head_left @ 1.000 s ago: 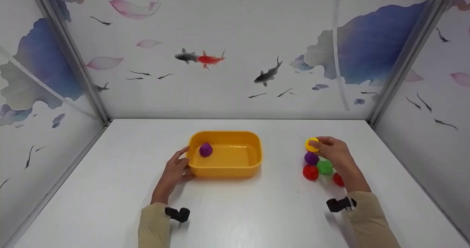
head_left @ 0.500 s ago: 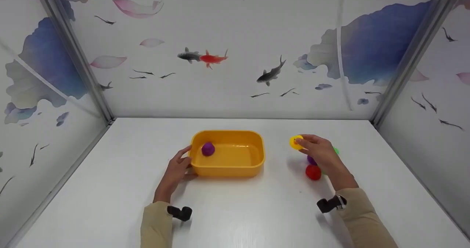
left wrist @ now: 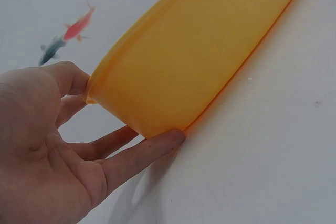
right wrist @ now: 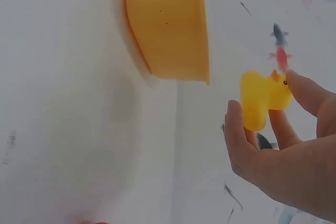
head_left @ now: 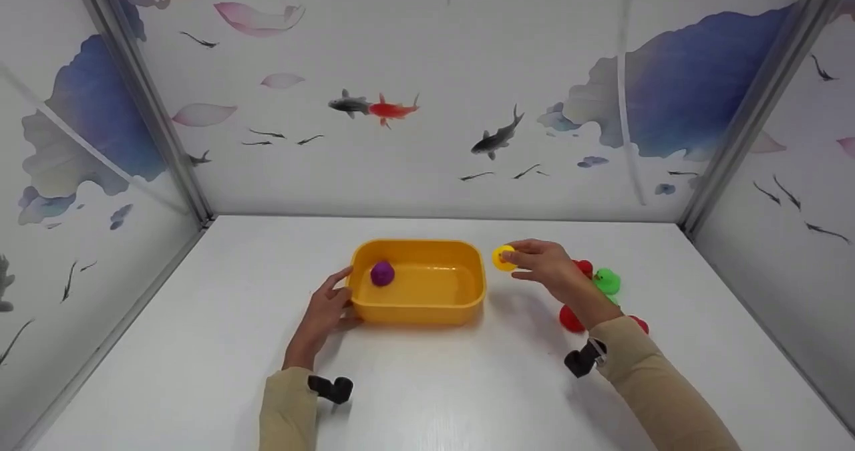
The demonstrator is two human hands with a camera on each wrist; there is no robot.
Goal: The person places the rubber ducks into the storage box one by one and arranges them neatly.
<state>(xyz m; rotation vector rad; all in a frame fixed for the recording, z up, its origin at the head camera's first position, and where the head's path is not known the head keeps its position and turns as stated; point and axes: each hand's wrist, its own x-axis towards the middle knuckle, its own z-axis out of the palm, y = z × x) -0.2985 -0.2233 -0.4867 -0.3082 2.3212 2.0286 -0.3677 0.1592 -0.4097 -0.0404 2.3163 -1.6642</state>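
At the tips of the right hand, thumb and fingers pinch a small yellow duck, which I see held up off the white table. Taking the orange tub as my dial, with twelve towards the painted back wall, that duck hangs between two and three o'clock, just outside the rim and apart from it. At the tub's other end, between eight and nine, the left hand holds on round the corner; its wrist view shows me one digit at the rim and another by the base. Inside the tub, a purple toy lies towards nine. Well apart from the tub, near three o'clock, I make out a green duck and several red toys, partly covered by the right hand and forearm, so I cannot count them all. Outermost are the tan sleeves, left sleeve between seven and eight, right sleeve near four.
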